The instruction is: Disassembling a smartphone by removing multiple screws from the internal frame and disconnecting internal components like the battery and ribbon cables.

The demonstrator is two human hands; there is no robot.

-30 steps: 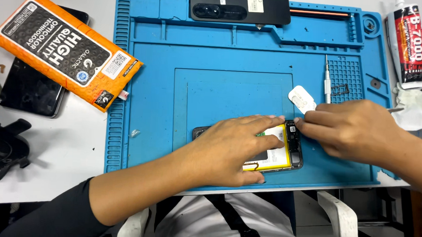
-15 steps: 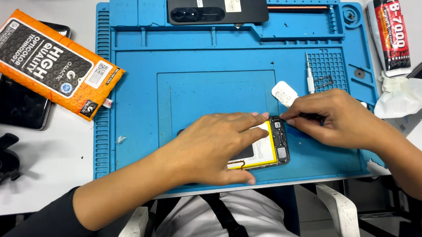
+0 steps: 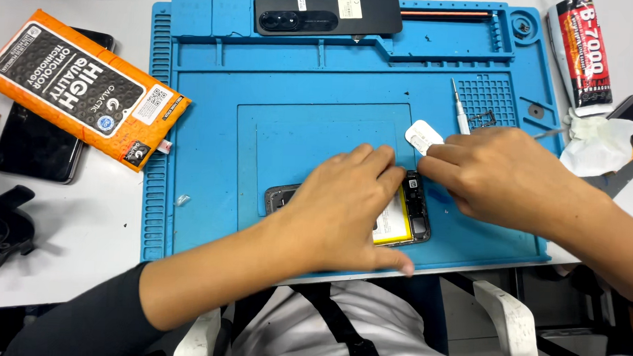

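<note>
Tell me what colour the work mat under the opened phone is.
Blue; the work mat shows in the head view.

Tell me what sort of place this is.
Most likely a phone repair bench. A blue silicone work mat covers the table, an opened phone with its yellow battery showing lies under both hands, and a tube of adhesive sits nearby.

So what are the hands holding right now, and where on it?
The left hand presses flat on the opened phone, covering most of it. The right hand touches its top end; a pinched tool cannot be told.
</note>
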